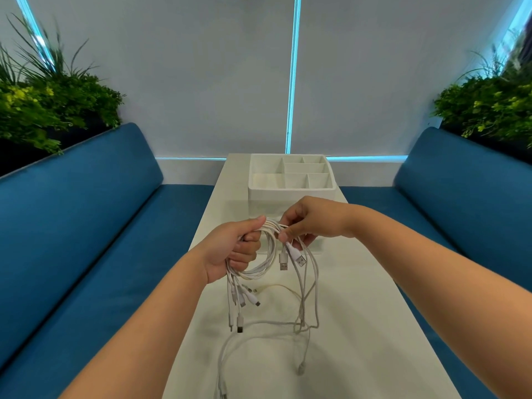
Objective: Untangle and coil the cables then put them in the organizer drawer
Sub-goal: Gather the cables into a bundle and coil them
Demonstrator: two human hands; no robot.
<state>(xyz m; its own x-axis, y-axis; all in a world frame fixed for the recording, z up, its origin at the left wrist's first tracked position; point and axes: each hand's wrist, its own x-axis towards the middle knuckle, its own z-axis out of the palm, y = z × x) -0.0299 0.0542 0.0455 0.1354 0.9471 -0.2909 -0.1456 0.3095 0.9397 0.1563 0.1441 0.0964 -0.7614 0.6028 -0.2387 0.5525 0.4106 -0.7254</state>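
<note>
Two blue benches [86, 226] run along both sides of a long white table [359, 326], each backed by a dark planter of green plants [51, 110], with pale window blinds [201, 67] behind the far end. At that far end of the table sits a white organizer [290, 194], its open top split into several compartments of differing sizes; what lies below its top tray is hidden behind the hands. Nearer the camera, both bare forearms reach in over the table and meet above its middle. The left hand [236, 249] is clenched in a fist round a bundle of white cables [266, 254], thumb on top, holding a rough coil of several loops that hangs just to the right of its knuckles. The right hand [311, 223] faces it, fingers curled, pinching the top of the same bundle beside the left thumb. From that pinch two flat metal plugs [290, 262] dangle side by side, and longer strands drop from there in a narrow loop toward the tabletop. Below the left fist a cluster of short ends with small connectors [244, 300] hangs down. More cable trails loosely across the table toward the camera, one strand ending in a small plug [300, 370] lying on the surface.
</note>
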